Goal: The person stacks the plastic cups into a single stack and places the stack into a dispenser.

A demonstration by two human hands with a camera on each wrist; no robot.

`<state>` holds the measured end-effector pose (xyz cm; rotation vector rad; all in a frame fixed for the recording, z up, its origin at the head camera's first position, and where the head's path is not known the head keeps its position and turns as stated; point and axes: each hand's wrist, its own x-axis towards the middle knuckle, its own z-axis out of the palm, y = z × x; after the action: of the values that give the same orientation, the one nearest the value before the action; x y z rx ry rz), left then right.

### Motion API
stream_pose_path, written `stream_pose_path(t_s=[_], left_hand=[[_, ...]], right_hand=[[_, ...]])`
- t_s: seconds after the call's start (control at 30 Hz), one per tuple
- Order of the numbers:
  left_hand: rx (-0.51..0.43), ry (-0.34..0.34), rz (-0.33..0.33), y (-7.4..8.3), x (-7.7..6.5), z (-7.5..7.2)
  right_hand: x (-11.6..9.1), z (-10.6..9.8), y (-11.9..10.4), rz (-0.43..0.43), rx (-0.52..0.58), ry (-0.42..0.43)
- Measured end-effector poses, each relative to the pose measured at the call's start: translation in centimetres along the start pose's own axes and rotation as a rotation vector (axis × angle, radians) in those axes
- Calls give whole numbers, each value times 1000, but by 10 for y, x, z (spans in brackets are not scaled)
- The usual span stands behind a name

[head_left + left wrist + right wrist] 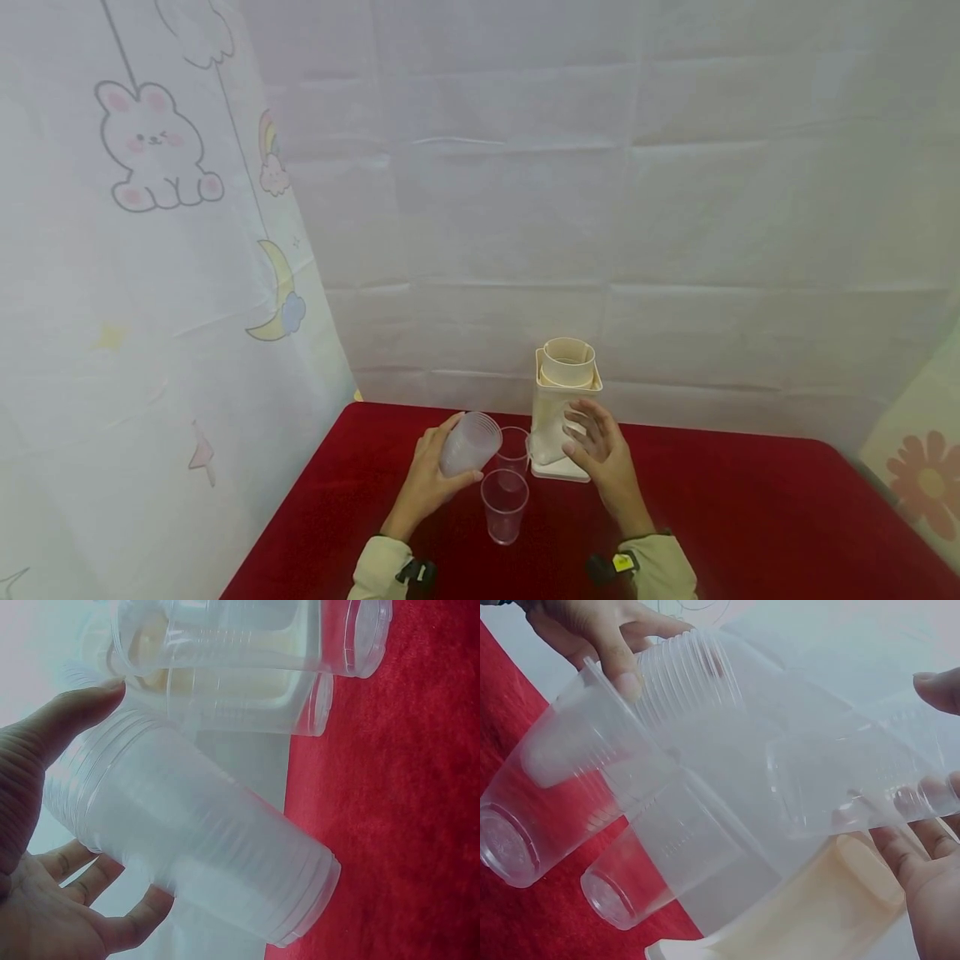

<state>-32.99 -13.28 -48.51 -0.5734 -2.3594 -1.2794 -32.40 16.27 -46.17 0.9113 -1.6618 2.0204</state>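
Observation:
My left hand (431,475) grips a stack of nested clear plastic cups (468,442), tilted with the rims toward the upper right in the head view. In the left wrist view, thumb and fingers lie around the rim end of the stack. My right hand (606,462) holds a single clear plastic cup (840,787) by its rim end, tilted, in front of the cream container. Between the hands, one clear cup (505,508) stands upright on the red cloth. Another clear cup (513,446) stands just behind it, partly hidden.
A tall cream container (567,367) with a round open top stands at the back of the table, behind my right hand. Red cloth (735,517) covers the table. A pale hanging sheet (675,208) closes off the back, and a printed one (225,375) the left side.

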Motion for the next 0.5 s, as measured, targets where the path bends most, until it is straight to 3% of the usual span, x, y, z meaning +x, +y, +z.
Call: stream_pose_path(t_s=[0.5], left_hand=[[12, -2, 6, -2, 0, 1]], right_hand=[[0, 5, -1, -10, -27, 9]])
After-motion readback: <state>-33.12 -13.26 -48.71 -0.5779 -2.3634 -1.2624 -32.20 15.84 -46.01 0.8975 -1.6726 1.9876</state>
